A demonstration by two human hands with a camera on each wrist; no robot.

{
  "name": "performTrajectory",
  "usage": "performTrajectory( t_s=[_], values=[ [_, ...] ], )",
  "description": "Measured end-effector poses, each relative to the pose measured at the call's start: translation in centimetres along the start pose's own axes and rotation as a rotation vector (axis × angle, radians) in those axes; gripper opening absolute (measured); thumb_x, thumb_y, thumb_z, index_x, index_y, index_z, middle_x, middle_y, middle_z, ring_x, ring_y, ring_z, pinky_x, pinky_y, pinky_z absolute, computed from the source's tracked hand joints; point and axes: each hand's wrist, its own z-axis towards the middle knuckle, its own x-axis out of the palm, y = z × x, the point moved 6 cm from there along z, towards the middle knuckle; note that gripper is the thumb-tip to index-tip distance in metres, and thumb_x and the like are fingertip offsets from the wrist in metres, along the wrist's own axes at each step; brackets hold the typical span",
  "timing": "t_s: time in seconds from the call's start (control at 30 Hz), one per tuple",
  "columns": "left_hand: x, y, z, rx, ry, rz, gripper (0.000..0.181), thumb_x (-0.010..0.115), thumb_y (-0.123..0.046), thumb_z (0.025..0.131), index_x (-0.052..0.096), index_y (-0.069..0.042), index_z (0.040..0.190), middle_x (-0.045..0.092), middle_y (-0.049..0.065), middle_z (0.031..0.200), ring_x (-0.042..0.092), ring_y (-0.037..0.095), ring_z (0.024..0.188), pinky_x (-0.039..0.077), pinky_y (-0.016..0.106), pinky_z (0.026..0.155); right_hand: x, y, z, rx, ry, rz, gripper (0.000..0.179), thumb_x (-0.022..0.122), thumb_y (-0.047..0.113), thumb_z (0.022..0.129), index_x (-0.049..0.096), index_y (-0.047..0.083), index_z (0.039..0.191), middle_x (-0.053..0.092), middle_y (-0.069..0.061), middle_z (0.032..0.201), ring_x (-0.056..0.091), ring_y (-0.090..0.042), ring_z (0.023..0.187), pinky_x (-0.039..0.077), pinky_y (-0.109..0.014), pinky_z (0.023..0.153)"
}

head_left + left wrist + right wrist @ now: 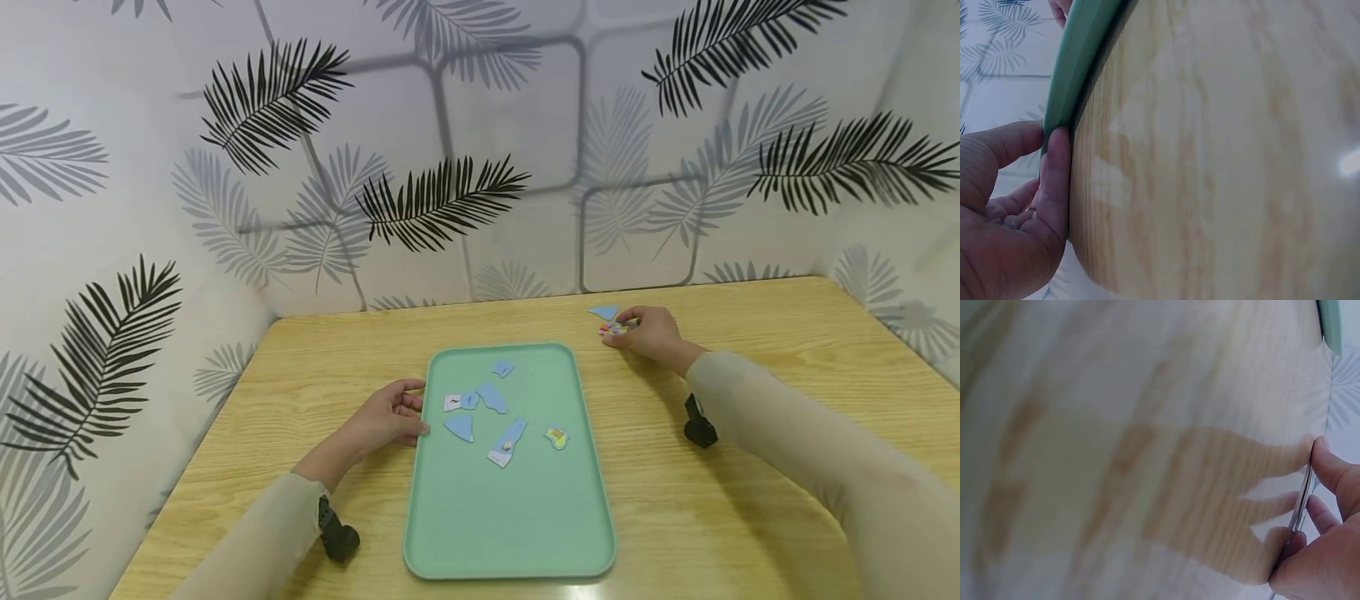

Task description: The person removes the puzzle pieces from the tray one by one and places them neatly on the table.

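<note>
My left hand (390,412) rests against the left edge of a green tray (510,525); in the left wrist view its fingertips touch the rim. Out past the tray's far right corner, my right hand (649,336) pinches a flat, multicoloured puzzle piece (611,330) low over the table. Thin edges of that piece (1302,500) show between thumb and fingers in the right wrist view. Just behind it lies a blue puzzle piece (604,312). Several loose pieces lie in the tray, among them a long blue one (513,437) and a yellow one (557,438).
The tray stands on a light wooden table (337,350). A wall covering with a feather-like leaf pattern (510,242) rises behind the table and along its sides. Each wrist carries a black device; the left one (339,540) hangs near the table.
</note>
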Motion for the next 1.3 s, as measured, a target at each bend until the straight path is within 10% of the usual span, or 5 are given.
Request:
performTrajectory(
  t_s=[1.3],
  values=[
    [0.0,-0.2,-0.1,0.009,0.023,0.002,0.072,0.068,0.008,0.084,0.034,-0.001,0.146,0.049,0.017,0.112,0.054,0.021,0.087,0.057,0.035,0.072,0.0,1.4,-1.6,0.006,0.102,0.193,0.063,0.069,0.029,0.092,0.044,-0.003,0.14,0.03,-0.032,0.144,0.03,-0.046,0.132,0.034,-0.055,0.105]
  ],
)
